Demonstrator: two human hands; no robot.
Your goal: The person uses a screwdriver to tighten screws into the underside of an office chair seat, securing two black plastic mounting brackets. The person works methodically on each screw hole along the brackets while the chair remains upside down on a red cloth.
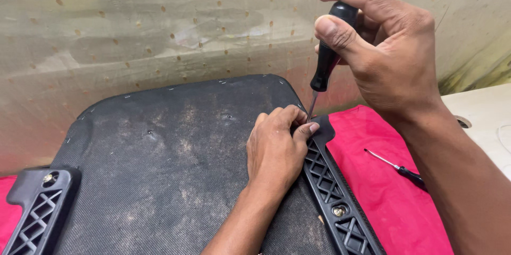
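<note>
My right hand (388, 52) grips a black-handled screwdriver (326, 60) upright, its thin shaft pointing down at the top end of a black plastic lattice bracket (332, 180). My left hand (277, 146) rests flat on the dusty black fabric underside of a seat (170, 159), fingertips pinched around the screwdriver tip at the bracket's end. The tip itself is hidden behind my fingers. A screw head (338, 211) shows lower on that bracket.
A second black lattice bracket (37, 207) with a screw sits at the seat's left corner. A small thin screwdriver (396, 167) lies on red cloth (383, 196) to the right. A beige dotted fabric wall (159, 36) stands behind; a pale surface (484, 111) lies far right.
</note>
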